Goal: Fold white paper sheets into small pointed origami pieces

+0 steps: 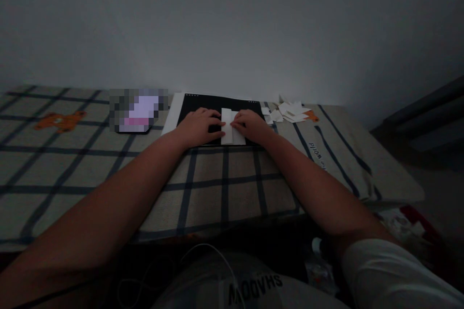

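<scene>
Where both hands meet, a folded strip of white paper [231, 127] lies flat on a black sheet [221, 105], pressed down from either side. The left hand [198, 126] rests palm down against the paper's left edge, its fingers spread flat over the fold rather than curled around it, so its grip is released and only presses. The right hand [251, 124] lies the same way on the paper's right edge, fingertips touching the strip, pressing and not clenched. Beyond the right hand, past its outer side, a small heap of white paper pieces [288, 112] lies loose. Out past the left hand, a phone [137, 113] with a lit, blurred screen lies flat. All of this sits on a bed [224, 188] covered in a checked cloth with dark lines, and an orange bear print [60, 119] shows on the cloth farther out beyond the phone. A pale wall [232, 24] rises behind.
</scene>
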`<state>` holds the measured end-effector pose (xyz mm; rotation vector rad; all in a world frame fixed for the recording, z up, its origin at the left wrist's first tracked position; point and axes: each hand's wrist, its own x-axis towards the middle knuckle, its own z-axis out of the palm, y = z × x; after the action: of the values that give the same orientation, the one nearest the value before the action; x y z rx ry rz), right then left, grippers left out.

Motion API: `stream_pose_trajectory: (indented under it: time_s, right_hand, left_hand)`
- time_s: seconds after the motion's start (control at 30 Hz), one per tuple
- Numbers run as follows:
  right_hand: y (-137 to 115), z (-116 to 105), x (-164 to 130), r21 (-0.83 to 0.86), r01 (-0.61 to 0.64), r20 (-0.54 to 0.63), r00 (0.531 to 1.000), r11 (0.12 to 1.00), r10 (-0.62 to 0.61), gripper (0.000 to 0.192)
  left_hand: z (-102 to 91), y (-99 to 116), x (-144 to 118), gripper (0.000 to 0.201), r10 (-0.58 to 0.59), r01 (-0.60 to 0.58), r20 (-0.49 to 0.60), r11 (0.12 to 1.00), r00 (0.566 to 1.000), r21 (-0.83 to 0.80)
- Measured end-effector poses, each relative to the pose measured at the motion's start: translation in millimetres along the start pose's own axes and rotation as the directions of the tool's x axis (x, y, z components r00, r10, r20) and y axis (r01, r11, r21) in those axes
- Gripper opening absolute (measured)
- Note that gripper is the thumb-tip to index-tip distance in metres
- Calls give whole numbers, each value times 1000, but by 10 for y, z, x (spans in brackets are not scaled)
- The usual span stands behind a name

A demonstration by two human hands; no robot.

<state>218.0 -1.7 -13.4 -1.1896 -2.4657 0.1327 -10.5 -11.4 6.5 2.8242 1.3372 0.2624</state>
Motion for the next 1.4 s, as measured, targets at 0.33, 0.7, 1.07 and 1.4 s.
stream_pose_trajectory:
  time_s: [0.33, 0.7, 1.07, 1.4]
  right_hand:
    - [33, 150, 41, -31, -59, -102, 993, 998, 56, 24]
    - [155, 138, 168, -71, -128, -90, 989, 989, 121, 28]
    - [149, 107, 321, -219, -187, -19, 982, 958, 187, 34]
    - [107, 55, 204, -225, -120, 4, 992, 967, 124, 28]
  left_hand:
    - [13, 1, 13, 41, -37, 37, 11, 999, 999, -25]
    - [41, -3, 8, 42, -32, 32, 3, 998, 999, -45]
    - [62, -12, 23, 42, -27, 27, 0, 999, 1000, -43]
    - [66, 6, 5, 41, -42, 42, -4, 997, 999, -58]
